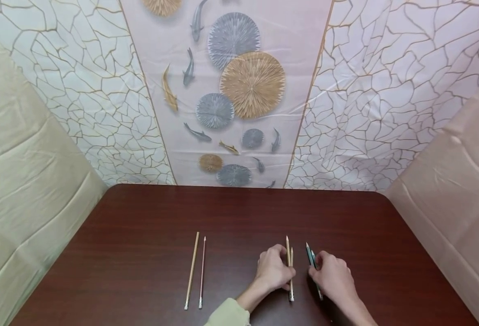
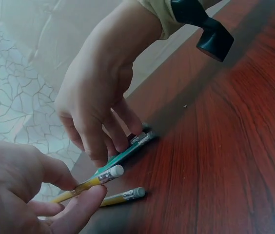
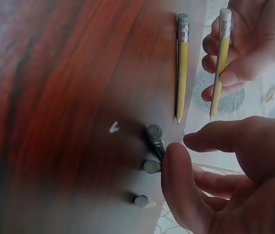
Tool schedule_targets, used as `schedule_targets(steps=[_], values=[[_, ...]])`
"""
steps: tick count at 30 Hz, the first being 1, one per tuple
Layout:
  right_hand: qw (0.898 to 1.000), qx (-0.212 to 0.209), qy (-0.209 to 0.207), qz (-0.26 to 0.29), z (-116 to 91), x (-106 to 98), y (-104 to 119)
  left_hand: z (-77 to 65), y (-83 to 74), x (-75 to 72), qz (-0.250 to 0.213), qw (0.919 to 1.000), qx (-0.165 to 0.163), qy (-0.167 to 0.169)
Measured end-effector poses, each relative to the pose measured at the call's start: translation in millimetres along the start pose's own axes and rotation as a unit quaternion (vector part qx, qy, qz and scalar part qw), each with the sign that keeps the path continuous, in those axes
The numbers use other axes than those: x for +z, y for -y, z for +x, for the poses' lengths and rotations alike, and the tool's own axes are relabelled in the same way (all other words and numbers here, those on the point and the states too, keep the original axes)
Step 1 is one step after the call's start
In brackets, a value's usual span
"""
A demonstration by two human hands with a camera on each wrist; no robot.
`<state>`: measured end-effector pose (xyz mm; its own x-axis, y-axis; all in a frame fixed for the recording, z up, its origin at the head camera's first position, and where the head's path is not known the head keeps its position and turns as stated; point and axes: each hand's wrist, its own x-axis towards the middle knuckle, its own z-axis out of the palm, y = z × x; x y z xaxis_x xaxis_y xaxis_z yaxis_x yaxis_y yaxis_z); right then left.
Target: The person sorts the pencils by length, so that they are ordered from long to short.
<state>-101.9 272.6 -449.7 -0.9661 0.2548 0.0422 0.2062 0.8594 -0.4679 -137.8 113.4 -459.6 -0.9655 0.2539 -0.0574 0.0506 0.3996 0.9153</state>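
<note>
My left hand (image 1: pixel 272 269) pinches a yellow pencil (image 2: pixel 110 174) between thumb and fingers. Its white eraser end is raised off the table in the left wrist view. Another yellow pencil (image 3: pixel 182 73) lies just beneath and beside it on the wood. To the right, my right hand (image 1: pixel 335 276) has its thumb and fingers bent around a green pencil (image 2: pixel 120 158). Several eraser ends, including a grey one (image 3: pixel 151 166), sit close together by those fingers in the right wrist view. The fingers partly hide the green pencil and its darker neighbours.
On the left side of the brown table (image 1: pixel 149 217) lie a long tan pencil (image 1: pixel 192 271) and a shorter reddish pencil (image 1: pixel 202 271), roughly parallel. A patterned cloth (image 1: pixel 239 149) hangs behind the table. Pale padded panels (image 1: pixel 455 190) flank both sides.
</note>
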Motion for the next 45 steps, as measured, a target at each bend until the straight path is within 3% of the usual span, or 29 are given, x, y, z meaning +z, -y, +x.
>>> schedule_targets(steps=[8,18,26,35,45], values=[[0.999,-0.025,-0.005,-0.044,1.4,5.2,4.8,-3.5,3.1,-6.0,0.003,0.9999,0.009,0.005],[0.997,-0.026,-0.002,-0.067,4.0,12.8,11.2,-6.1,8.5,-12.8,-0.018,0.9996,0.020,0.012],[0.999,-0.032,0.013,-0.039,6.3,11.7,6.4,-7.5,12.1,-18.8,-0.022,0.9996,0.016,0.012],[0.998,-0.012,0.055,-0.018,9.9,7.4,5.9,-7.8,15.5,-28.1,-0.038,0.9992,0.014,0.009],[0.996,0.009,0.053,0.072,3.2,2.1,1.8,-11.1,18.1,-36.2,-0.046,0.9986,0.023,0.011]])
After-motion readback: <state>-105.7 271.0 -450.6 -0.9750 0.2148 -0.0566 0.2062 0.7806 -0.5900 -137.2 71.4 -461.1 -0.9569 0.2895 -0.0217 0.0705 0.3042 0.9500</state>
